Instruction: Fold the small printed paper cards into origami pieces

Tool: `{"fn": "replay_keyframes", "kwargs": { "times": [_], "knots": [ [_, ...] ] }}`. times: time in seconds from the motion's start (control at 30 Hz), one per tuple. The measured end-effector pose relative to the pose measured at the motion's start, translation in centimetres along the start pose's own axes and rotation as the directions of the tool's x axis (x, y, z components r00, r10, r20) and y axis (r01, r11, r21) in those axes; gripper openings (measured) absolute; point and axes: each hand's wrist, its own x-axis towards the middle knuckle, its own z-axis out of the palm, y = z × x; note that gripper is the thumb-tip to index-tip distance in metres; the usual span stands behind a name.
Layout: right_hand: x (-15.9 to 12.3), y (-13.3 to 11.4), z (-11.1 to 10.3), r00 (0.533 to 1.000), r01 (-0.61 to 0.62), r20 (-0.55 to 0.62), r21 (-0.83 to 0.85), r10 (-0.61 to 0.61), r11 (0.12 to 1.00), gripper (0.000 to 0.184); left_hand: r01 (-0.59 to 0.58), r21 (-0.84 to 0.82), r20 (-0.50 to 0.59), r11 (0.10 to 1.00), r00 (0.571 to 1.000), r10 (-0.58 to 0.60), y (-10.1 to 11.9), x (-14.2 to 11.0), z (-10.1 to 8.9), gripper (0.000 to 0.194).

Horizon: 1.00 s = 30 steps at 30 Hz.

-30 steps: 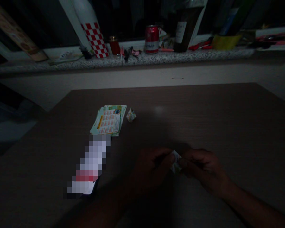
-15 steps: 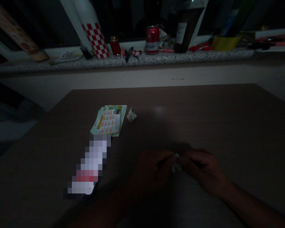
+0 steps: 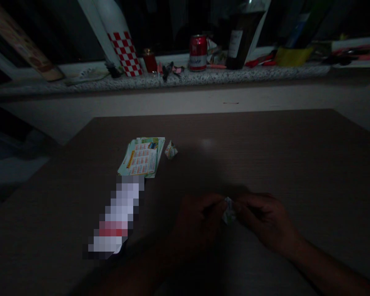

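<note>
Between my two hands, low over the table, is a small folded piece of paper (image 3: 229,212) with green and white print. My left hand (image 3: 202,216) pinches its left edge with thumb and forefinger. On the other side, my right hand (image 3: 263,216) has thumb and fingertips closed on the right edge. Farther back lies another small folded paper shape (image 3: 171,150), pointed at the top. Beside it sits a stack of printed cards (image 3: 142,158), green and white. Dim light hides much of my fingers.
Left of my hands a bright, pixelated long object (image 3: 119,218) lies on the wooden table (image 3: 280,152). Behind, the granite windowsill (image 3: 209,77) holds a red can (image 3: 198,53), a red-and-white checkered bottle (image 3: 125,51), a dark labelled container (image 3: 236,43) and a yellow holder (image 3: 292,56).
My fingertips have spread slightly apart, and more of the folded paper shows between them. The stack and the other folded shape stay where they were.
</note>
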Motion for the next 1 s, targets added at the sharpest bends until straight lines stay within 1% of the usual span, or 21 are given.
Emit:
{"fn": "replay_keyframes", "kwargs": {
  "times": [0.1,0.23,0.3,0.43,0.53,0.67,0.73,0.87,0.93,1.0],
  "knots": [
    [0.0,0.0,0.0,1.000,-0.030,-0.002,0.003,0.030,1.000,0.033,0.000,-0.052,-0.005,0.999,1.000,-0.001,0.1,0.1,-0.1,0.028],
    [-0.1,0.4,0.0,0.998,-0.063,0.000,0.110,0.063,0.992,0.031,0.023,-0.094,-0.014,0.995,1.000,-0.024,0.1,0.0,-0.1,0.028],
    [-0.2,0.6,0.0,0.998,-0.057,-0.006,0.138,0.059,0.989,0.029,0.042,-0.137,-0.006,0.990,0.999,-0.044,-0.2,0.1,-0.1,0.029],
    [-0.2,0.6,-0.1,0.999,-0.032,-0.035,0.131,0.037,0.991,0.029,0.050,-0.234,0.009,0.971,0.999,-0.049,-0.7,0.4,-0.3,0.031],
    [-0.1,0.5,-0.1,0.999,-0.033,-0.023,0.143,0.036,0.989,0.029,0.024,-0.207,-0.020,0.978,0.999,-0.029,-0.8,0.6,-0.4,0.033],
    [-0.2,0.5,-0.2,0.999,-0.020,0.035,0.155,0.015,0.988,0.025,0.013,-0.144,-0.025,0.990,1.000,-0.017,-0.5,0.5,-0.5,0.031],
    [-0.2,0.5,-0.2,0.998,-0.031,0.056,0.159,0.022,0.987,0.024,0.047,-0.166,-0.011,0.985,0.999,-0.049,-0.4,0.5,-0.5,0.031],
    [-0.4,0.1,-0.2,0.996,-0.064,0.069,0.208,0.050,0.976,0.025,0.160,-0.323,0.050,0.933,0.987,-0.152,-0.7,0.7,-0.4,0.035],
    [-0.4,0.0,-0.2,0.996,-0.074,0.064,0.235,0.060,0.969,0.025,0.182,-0.371,0.070,0.911,0.983,-0.168,-0.8,0.8,-0.3,0.036],
    [-0.5,0.0,-0.2,0.996,-0.088,0.056,0.255,0.076,0.963,0.026,0.186,-0.384,0.069,0.904,0.983,-0.173,-0.9,0.9,-0.2,0.037]
  ]
}}
